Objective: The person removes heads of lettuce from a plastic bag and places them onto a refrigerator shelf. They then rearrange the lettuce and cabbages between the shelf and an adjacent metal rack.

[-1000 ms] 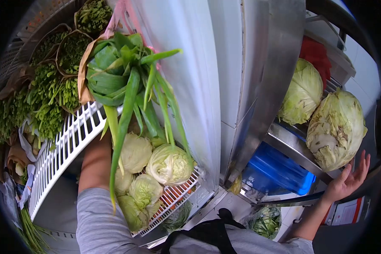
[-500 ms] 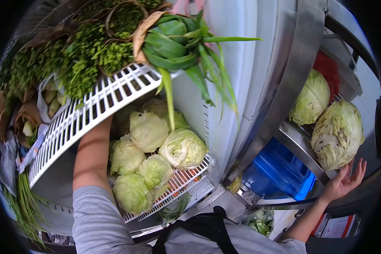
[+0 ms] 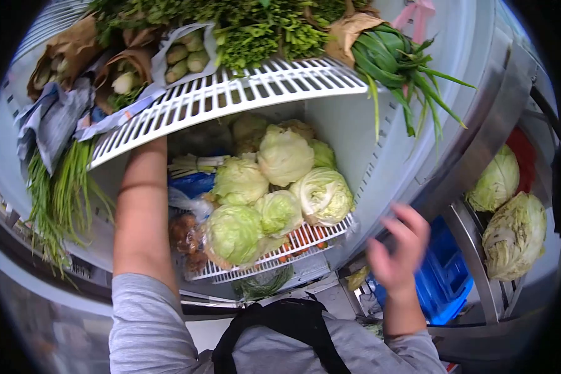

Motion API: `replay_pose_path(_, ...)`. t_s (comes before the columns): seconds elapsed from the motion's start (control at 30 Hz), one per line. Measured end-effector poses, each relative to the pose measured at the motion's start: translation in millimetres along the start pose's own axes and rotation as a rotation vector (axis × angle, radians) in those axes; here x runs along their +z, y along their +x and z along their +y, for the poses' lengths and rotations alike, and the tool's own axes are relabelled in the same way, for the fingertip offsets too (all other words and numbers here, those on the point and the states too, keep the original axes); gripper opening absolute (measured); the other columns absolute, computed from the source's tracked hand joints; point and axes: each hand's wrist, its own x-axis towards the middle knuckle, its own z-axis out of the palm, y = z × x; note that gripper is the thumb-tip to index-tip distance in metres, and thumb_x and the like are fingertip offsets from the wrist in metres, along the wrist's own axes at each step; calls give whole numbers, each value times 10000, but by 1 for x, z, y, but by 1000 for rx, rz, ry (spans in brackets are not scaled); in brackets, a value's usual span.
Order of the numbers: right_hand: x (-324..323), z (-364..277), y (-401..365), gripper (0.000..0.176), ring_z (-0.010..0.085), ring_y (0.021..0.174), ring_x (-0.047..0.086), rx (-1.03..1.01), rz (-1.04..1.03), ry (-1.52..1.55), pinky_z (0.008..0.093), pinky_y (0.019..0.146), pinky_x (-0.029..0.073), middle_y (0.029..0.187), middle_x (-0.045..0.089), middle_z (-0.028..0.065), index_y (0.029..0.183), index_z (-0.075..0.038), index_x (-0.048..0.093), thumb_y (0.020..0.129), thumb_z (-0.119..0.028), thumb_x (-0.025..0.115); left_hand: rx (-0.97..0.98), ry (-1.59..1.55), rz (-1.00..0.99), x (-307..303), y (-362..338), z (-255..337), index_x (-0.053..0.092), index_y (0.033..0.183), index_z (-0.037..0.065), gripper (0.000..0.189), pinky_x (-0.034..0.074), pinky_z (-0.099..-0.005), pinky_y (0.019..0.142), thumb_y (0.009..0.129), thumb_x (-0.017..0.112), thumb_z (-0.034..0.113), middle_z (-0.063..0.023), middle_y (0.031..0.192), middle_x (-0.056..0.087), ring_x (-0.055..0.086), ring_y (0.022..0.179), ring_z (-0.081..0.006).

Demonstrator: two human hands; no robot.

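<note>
My left forearm [image 3: 142,212] reaches into the fridge beneath the white wire shelf [image 3: 230,103]; the shelf hides the hand itself. Right of that arm, several lettuce heads sit piled on a lower rack [image 3: 271,254], among them a pale lettuce [image 3: 285,156], a green one [image 3: 234,235] and a curled, whitish cabbage-like head [image 3: 322,194]. My right hand [image 3: 399,246], smeared a little by motion, is raised at the fridge's right side. Its fingers are apart, with nothing in them. A blue bin [image 3: 442,280] lies beyond it.
Leafy herbs [image 3: 268,37], paper-wrapped vegetables [image 3: 121,78] and a leafy green bundle [image 3: 383,56] load the upper shelf. Long green stalks [image 3: 75,199] hang at left. Bagged brown produce [image 3: 186,237] lies beside the lettuces. Two cabbages [image 3: 514,237] rest on a metal rack at right.
My view has turned right to left, so the fridge fills more of it. My right hand has come away from the large cabbage toward the fridge. My left arm stays under the shelf.
</note>
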Motion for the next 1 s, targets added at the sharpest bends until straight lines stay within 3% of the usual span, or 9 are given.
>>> replay_pose_path(0.2, 143, 9, 87, 927, 438, 1361, 299, -30, -465, 195, 485, 1107, 320, 1498, 250, 223, 1464, -171, 317, 683, -110, 813, 19, 124, -358, 30, -33, 7, 306, 1484, 202, 650, 253, -423, 1152, 950, 303, 573, -81, 1556, 261, 275, 1414, -247)
replay_pose_path(0.27, 179, 9, 102, 1034, 469, 1341, 307, 52, -670, -33, 552, 1047, 382, 1514, 249, 174, 1486, -279, 272, 635, -176, 850, 43, -299, -112, 64, -43, 0, 509, 1355, 174, 533, 358, -465, 1078, 920, 455, 478, -124, 1411, 483, 479, 1265, -299)
replay_pose_path(0.33, 204, 11, 111, 1058, 475, 1338, 307, 68, -727, -60, 578, 1032, 386, 1520, 245, 160, 1485, -304, 260, 619, -199, 860, 138, -335, 75, 73, -54, 3, 549, 1326, 146, 580, 350, -431, 1083, 859, 628, 480, -109, 1379, 523, 469, 1274, -311)
replay_pose_path(0.37, 211, 11, 113, 1083, 481, 1335, 307, 88, -781, -92, 603, 1016, 390, 1525, 241, 146, 1484, -329, 248, 604, -221, 870, 83, -440, -78, 78, -56, 3, 529, 1346, 146, 670, 335, -431, 1092, 813, 673, 525, -98, 1403, 502, 452, 1292, -296)
replay_pose_path(0.5, 199, 9, 120, 1081, 469, 1328, 328, 97, -857, -105, 526, 1042, 397, 1494, 285, 190, 1492, -291, 228, 608, -289, 850, 115, -346, -2, 60, -67, 27, 516, 1349, 138, 666, 319, -458, 1097, 795, 705, 455, -128, 1386, 500, 446, 1280, -330)
replay_pose_path(0.67, 198, 19, 134, 1035, 446, 1307, 359, 167, -853, -60, 454, 1087, 359, 1437, 344, 237, 1486, -234, 253, 611, -303, 803, 59, -727, 126, 52, -80, 49, 532, 1294, 104, 645, 379, -445, 1057, 733, 771, 314, -149, 1318, 533, 480, 1230, -340)
replay_pose_path(0.8, 194, 28, 144, 1067, 420, 1369, 306, 253, -819, 161, 430, 1116, 318, 1463, 320, 250, 1488, -119, 231, 622, -331, 817, -74, -808, 43, 23, -86, 54, 639, 1092, 75, 424, 479, -488, 856, 744, 740, 295, -152, 1048, 646, 607, 959, -364)
replay_pose_path(0.9, 174, 0, 165, 991, 360, 1429, 227, 63, -1105, -24, 382, 1145, 261, 1505, 303, 235, 1487, -115, 268, 703, -409, 799, -96, -759, 62, 26, -85, 51, 640, 1093, 77, 423, 478, -489, 856, 750, 731, 307, -152, 1047, 647, 608, 957, -364)
replay_pose_path(1.0, 209, 17, 181, 853, 372, 1335, 382, -27, -815, 9, 424, 1114, 317, 1446, 404, 216, 1425, -128, 406, 743, -521, 735, -100, -698, 85, 36, -85, 50, 640, 1094, 79, 422, 478, -490, 856, 756, 721, 319, -151, 1046, 648, 609, 956, -363)
